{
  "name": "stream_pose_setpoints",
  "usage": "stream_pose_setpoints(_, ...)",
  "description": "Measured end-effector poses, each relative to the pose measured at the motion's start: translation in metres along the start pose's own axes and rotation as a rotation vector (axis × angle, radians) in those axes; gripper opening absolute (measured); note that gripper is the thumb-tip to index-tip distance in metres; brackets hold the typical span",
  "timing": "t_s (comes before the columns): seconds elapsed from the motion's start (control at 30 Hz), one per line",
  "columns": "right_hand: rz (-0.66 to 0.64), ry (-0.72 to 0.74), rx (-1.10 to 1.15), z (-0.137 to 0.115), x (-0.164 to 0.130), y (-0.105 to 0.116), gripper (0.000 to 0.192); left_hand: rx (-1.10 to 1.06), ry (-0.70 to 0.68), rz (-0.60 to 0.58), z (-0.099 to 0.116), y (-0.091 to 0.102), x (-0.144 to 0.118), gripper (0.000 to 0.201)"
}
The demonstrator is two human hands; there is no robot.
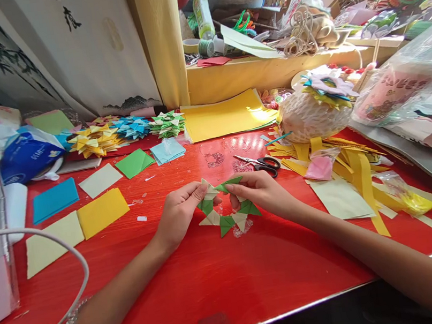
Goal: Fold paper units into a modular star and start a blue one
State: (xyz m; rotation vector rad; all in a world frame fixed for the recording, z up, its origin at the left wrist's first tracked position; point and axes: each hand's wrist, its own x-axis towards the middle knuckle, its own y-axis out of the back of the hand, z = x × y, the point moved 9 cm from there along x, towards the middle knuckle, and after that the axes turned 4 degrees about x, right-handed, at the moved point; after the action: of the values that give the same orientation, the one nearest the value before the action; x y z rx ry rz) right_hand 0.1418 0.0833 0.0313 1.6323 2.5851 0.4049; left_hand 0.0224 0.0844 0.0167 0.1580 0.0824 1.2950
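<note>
Both hands hold a folded paper ring (227, 220) of green and cream pointed pieces just above the red table (217, 281). My left hand (179, 213) pinches the ring's upper left side. My right hand (261, 193) pinches its upper right side, fingers over the top green piece. The ring's lower points hang free between the hands.
Black-handled scissors (260, 163) lie just beyond my right hand. Paper squares in blue (54, 199), yellow (102, 212), cream and green (134, 163) lie at the left. Finished paper rings (130, 129) are stacked at the back. Yellow strips (359, 173) and a plastic bag (406, 79) crowd the right. A white cable (70, 248) loops near left.
</note>
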Motion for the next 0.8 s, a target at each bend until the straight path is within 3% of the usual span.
stream_pose_setpoints(0.63, -0.008, -0.009, -0.023, -0.0012, -0.0011, -0.0022, 0.025, 0.112, -0.050, -0.016, 0.0050, -0.0016, -0.0028, 0.030)
stream_pose_setpoints(0.8, -0.016, -0.034, 0.082, 0.0057, 0.0002, -0.0041, 0.025, 0.098, -0.044, -0.016, 0.0041, -0.0016, -0.0013, 0.032)
